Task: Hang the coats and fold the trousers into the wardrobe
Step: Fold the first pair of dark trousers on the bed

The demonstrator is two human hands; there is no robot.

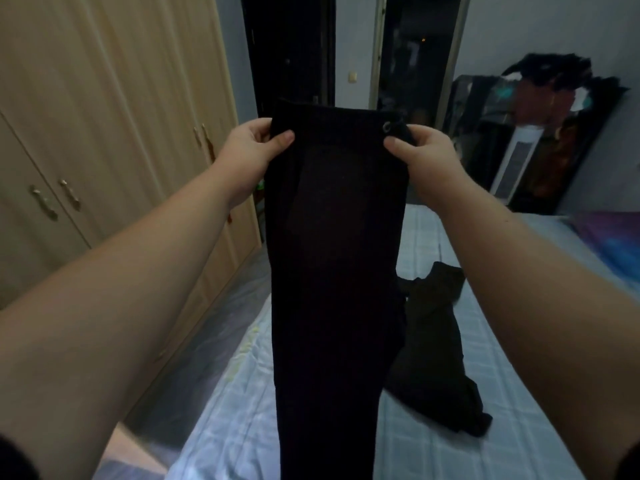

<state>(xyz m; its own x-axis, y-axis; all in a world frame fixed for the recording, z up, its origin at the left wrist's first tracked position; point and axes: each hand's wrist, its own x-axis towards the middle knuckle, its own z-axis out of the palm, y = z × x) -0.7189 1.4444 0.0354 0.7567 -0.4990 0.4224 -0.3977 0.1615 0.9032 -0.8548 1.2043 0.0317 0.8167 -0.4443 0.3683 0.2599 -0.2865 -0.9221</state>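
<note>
Trousers: one black pair [337,271], held up in the air above the bed, folded lengthwise with the waistband at the top and the legs hanging straight down past the lower edge of the view.
Waistband detail: one metal button [387,126] sits at the top corner on the right hand's side.
Other garments: one dark crumpled piece [436,344] lies on the bed, toward the middle of the mattress and just beside the hanging trousers.
Bed: one, with a pale checked cover [460,427]; a colourful cloth [613,244] lies at its far right edge.
Wardrobe: one [104,133], light wood, along the left of the bed; four metal handles show, and all visible doors are closed, so nothing inside can be seen.
Left hand: [251,150] pinches the left end of the waistband, thumb in front of the cloth.
Right hand: [424,150] pinches the right end of the waistband just below the button, thumb in front.
Hands counted: two, both gripping the same pair.
</note>
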